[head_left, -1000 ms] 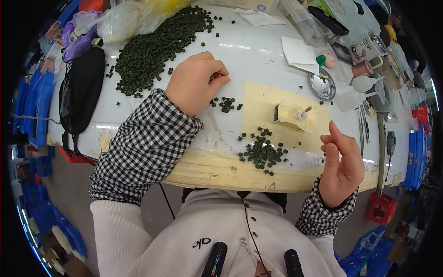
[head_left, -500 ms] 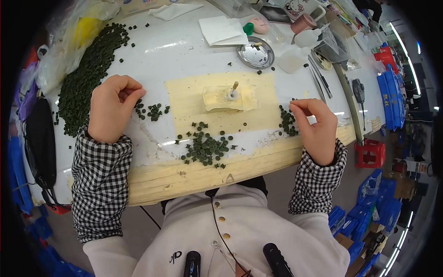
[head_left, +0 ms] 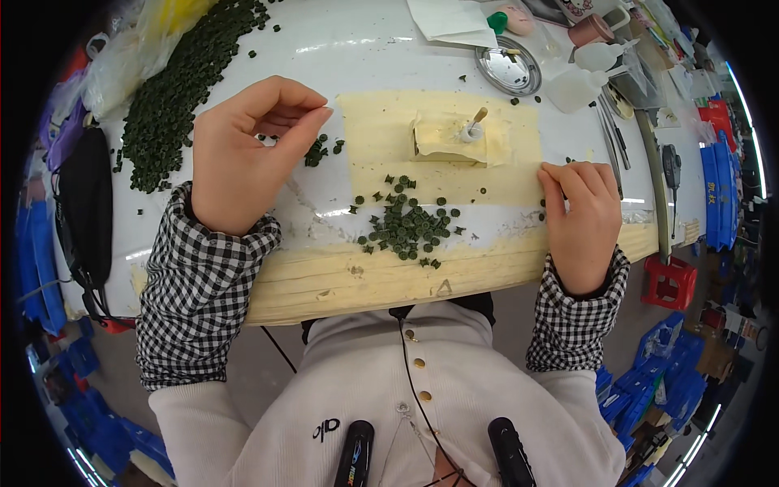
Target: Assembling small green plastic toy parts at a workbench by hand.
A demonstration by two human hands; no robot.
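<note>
My left hand hovers left of the yellow paper sheet, thumb and forefinger pinched together. Anything between those fingertips is too small to make out. Below its fingers lies a small group of dark green spool-shaped parts, partly covered by the hand. On the sheet sits a tape-covered block bearing a small white cup with a brown stick in it. My right hand is pinched at the sheet's right edge, hiding most of another group of green parts. What it holds, if anything, cannot be seen.
A loose pile of green parts lies near the wooden table edge. A large heap spreads at the far left. Behind stand a round metal dish, a white squeeze bottle and tweezers.
The whole view has shifted, so the table sits further right and higher. My left hand has moved rightward, nearer the block. My right hand has come slightly closer to it, still pinched.
</note>
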